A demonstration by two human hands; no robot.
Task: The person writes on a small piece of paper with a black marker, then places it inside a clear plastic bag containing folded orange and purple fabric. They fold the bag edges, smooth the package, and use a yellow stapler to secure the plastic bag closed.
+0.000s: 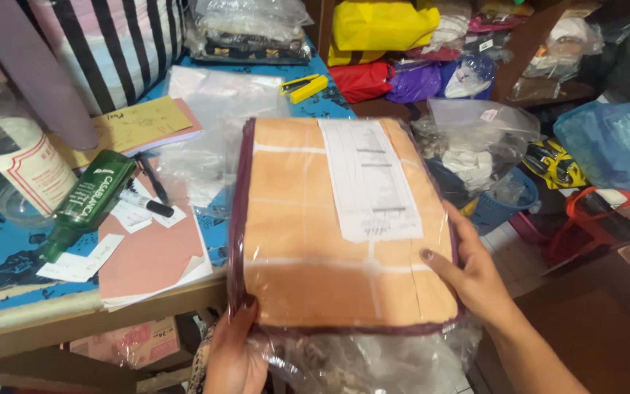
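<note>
both hands, left hand (233,349) and right hand (473,277), gripped the bagged orange cloth package (329,241), fingers curled underneath, mostly hidden.

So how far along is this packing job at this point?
Done: folded orange cloth sits inside clear plastic bag with a paper slip on top. In hand: left hand and right hand grip the package's lower corners. Left: the bag's loose end looks unsealed.
</note>
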